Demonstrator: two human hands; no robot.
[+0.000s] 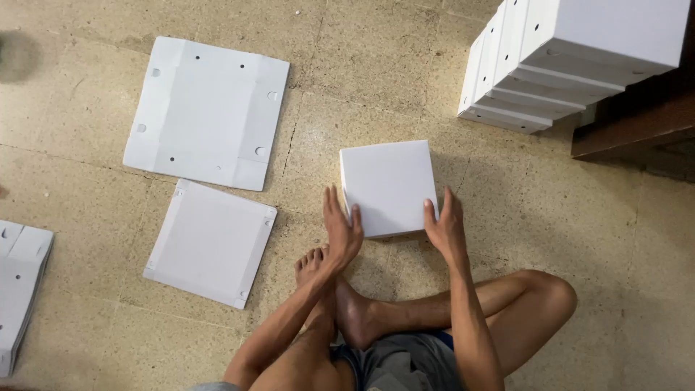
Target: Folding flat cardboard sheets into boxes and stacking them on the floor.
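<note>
A closed white cardboard box sits on the speckled stone floor in front of my crossed legs. My left hand presses flat against its left side with fingers spread. Against the near right corner rests my right hand, thumb on the top edge. Both hands touch the box from opposite sides.
Two flat white cardboard blanks lie to the left, a large punched one and a smaller one. More flat blanks are at the left edge. A stack of finished white boxes stands at the top right beside a dark wooden piece.
</note>
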